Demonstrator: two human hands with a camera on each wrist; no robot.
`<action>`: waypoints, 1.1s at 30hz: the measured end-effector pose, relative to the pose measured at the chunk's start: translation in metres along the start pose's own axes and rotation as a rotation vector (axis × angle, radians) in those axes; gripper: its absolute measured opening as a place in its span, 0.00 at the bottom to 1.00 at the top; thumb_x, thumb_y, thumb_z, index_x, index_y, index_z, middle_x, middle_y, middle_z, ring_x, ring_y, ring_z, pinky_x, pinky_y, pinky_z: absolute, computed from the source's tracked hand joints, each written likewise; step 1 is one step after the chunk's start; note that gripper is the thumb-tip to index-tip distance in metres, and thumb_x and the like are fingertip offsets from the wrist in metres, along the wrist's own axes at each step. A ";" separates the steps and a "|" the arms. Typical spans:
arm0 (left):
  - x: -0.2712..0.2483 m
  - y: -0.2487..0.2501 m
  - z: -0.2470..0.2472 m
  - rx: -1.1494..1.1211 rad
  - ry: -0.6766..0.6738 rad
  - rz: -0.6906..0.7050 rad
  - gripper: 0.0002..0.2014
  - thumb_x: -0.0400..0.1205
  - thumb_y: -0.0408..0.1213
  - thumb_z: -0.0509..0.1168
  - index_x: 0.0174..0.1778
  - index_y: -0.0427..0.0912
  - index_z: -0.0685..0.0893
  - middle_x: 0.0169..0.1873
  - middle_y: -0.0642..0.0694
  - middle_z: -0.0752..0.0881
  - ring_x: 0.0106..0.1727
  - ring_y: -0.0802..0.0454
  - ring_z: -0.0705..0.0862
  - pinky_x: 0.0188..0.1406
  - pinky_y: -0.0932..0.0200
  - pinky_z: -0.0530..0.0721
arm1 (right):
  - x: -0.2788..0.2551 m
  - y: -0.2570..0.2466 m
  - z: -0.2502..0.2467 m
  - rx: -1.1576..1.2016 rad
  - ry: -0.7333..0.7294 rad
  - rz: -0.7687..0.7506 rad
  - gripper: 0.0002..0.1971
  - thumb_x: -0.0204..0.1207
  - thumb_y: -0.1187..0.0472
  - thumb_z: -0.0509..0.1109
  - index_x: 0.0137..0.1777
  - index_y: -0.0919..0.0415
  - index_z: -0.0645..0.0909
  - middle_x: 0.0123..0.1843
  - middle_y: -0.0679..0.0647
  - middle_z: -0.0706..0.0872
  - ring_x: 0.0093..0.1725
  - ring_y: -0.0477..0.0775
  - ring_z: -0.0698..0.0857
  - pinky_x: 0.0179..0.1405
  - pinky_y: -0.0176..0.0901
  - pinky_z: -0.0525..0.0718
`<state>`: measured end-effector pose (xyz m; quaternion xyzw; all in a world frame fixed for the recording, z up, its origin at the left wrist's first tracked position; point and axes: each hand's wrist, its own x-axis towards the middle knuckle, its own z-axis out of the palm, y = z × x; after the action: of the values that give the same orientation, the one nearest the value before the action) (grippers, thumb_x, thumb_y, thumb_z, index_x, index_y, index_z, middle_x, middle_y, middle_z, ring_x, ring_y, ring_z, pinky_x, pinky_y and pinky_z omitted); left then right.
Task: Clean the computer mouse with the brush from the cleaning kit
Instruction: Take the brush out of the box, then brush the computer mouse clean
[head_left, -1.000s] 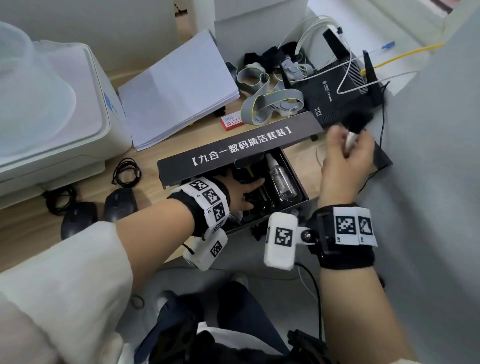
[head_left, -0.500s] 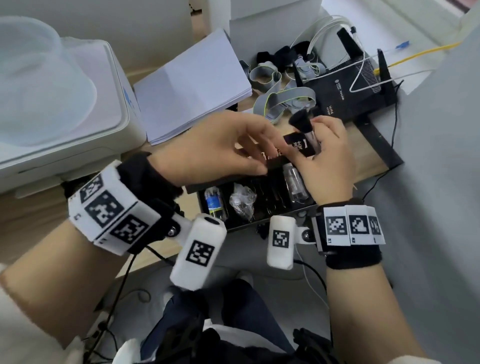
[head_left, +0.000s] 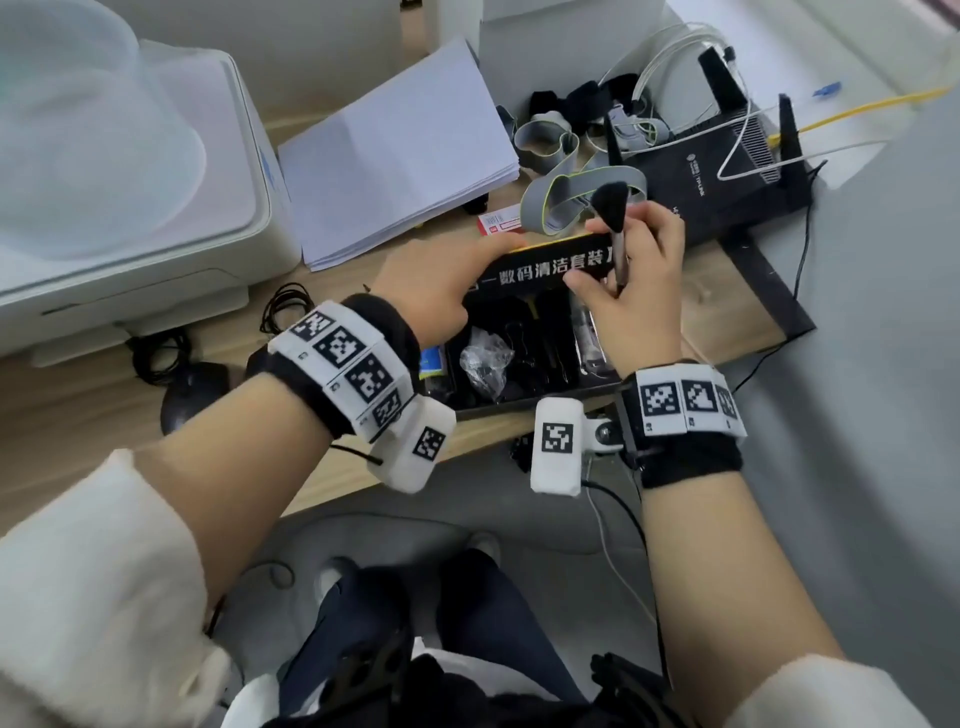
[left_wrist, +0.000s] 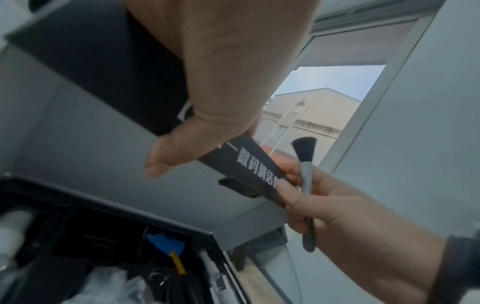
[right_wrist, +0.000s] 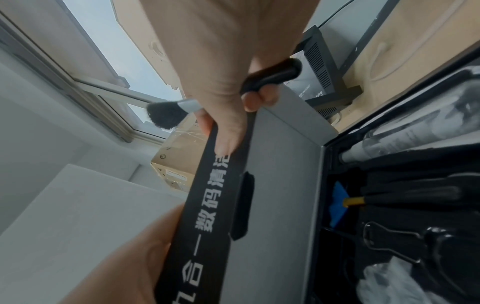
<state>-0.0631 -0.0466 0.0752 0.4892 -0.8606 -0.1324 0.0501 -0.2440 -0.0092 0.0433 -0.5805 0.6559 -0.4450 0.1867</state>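
The black cleaning-kit box lies open on the wooden desk, its lid tilted forward over the tray. My left hand grips the lid's left end. At the lid's right end, my right hand pinches the edge while holding the brush upright, black bristles on top. The left wrist view shows the brush and lid together in the right hand. The same bristles appear in the right wrist view. A black mouse sits left of the box, partly hidden by my left wrist.
A white printer fills the left side, with a paper stack beside it. Grey straps, a black router and cables lie behind the box. Coiled black wire lies near the mouse. The desk's front edge is close to the box.
My left hand has left the tray and taken the lid. The right hand has brought the brush in from the right to the lid's other end, and the lid now leans over the tray.
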 end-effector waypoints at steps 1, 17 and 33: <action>0.004 -0.002 0.000 0.010 -0.006 -0.008 0.38 0.73 0.25 0.61 0.75 0.64 0.61 0.62 0.45 0.83 0.61 0.39 0.80 0.49 0.49 0.78 | 0.004 0.000 0.002 0.028 -0.014 0.009 0.22 0.68 0.65 0.71 0.63 0.70 0.78 0.66 0.54 0.66 0.67 0.48 0.73 0.74 0.30 0.66; -0.126 -0.126 0.005 -0.807 0.431 -0.585 0.22 0.76 0.34 0.69 0.67 0.48 0.76 0.61 0.52 0.81 0.65 0.51 0.80 0.71 0.51 0.75 | -0.030 -0.104 0.087 0.274 -0.589 -0.160 0.18 0.82 0.54 0.57 0.70 0.43 0.73 0.27 0.41 0.74 0.29 0.40 0.73 0.37 0.39 0.77; -0.218 -0.227 0.070 -0.820 0.205 -0.728 0.53 0.56 0.32 0.83 0.77 0.47 0.64 0.82 0.40 0.52 0.83 0.51 0.48 0.82 0.53 0.50 | -0.087 -0.148 0.237 0.381 -0.680 0.156 0.12 0.76 0.68 0.65 0.41 0.47 0.78 0.34 0.45 0.84 0.29 0.41 0.83 0.36 0.36 0.81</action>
<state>0.2221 0.0419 -0.0451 0.7057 -0.5050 -0.4168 0.2707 0.0465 -0.0048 0.0114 -0.5980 0.5044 -0.3257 0.5309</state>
